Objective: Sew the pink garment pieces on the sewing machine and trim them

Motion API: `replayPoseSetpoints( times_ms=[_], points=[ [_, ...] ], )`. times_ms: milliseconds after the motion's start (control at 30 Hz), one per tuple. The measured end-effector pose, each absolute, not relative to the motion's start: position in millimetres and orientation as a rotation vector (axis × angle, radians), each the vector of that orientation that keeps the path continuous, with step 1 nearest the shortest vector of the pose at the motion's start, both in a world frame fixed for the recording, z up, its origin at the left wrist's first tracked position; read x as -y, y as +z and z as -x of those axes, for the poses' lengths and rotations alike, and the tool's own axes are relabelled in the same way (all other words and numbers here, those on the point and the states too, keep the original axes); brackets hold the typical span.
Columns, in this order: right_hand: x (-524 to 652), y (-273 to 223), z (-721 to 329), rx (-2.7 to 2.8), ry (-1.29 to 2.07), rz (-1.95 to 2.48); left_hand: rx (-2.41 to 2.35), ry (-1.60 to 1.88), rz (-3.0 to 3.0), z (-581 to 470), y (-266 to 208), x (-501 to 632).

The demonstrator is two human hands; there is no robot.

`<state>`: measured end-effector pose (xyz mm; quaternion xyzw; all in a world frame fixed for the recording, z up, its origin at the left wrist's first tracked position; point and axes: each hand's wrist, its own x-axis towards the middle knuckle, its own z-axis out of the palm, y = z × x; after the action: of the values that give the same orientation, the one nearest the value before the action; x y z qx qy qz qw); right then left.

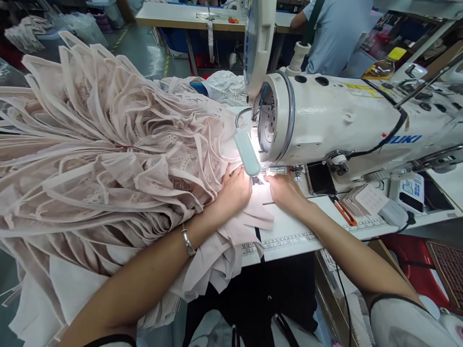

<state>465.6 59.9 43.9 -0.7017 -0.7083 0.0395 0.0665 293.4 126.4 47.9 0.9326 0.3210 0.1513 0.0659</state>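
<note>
Beneath the head of the white sewing machine (325, 115), strong lamp light falls on pale pink fabric (261, 195) at the needle area. My left hand (237, 190) is closed on the fabric just left of the presser foot, its fingertips partly hidden behind the grey-green lamp (248, 152). To the right of the foot, my right hand (287, 193) pinches the fabric's edge between thumb and fingers. A big bundle of pale pink lace-trimmed garment pieces (144, 168), tied in the middle, lies against my left forearm and spills over the table's front edge.
On the white table with a printed ruler (289, 239) lie an orange cutter (343, 212), a dark phone (321, 179), a stack of cards (367, 198) and a white control box (408, 193). Behind the machine, a person in light blue (338, 36) works near another table (170, 14).
</note>
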Motion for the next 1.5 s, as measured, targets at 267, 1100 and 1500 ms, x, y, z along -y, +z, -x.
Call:
replayPoseSetpoints(
  times_ms=[267, 1100, 1500],
  points=[
    [-43.5, 47.4, -462.9, 2.168, 0.023, 2.071, -0.936, 0.463, -2.804, -296.2, 44.5, -133.3],
    [-46.3, 63.0, -459.3, 2.186, 0.316, 2.186, -1.012, 0.528, -2.798, -296.1, 45.1, -130.1],
    [-45.8, 68.0, -455.0, 2.220, 0.302, 2.216, -1.043, 0.549, -2.809, -297.8, 45.1, -129.5]
  ],
)
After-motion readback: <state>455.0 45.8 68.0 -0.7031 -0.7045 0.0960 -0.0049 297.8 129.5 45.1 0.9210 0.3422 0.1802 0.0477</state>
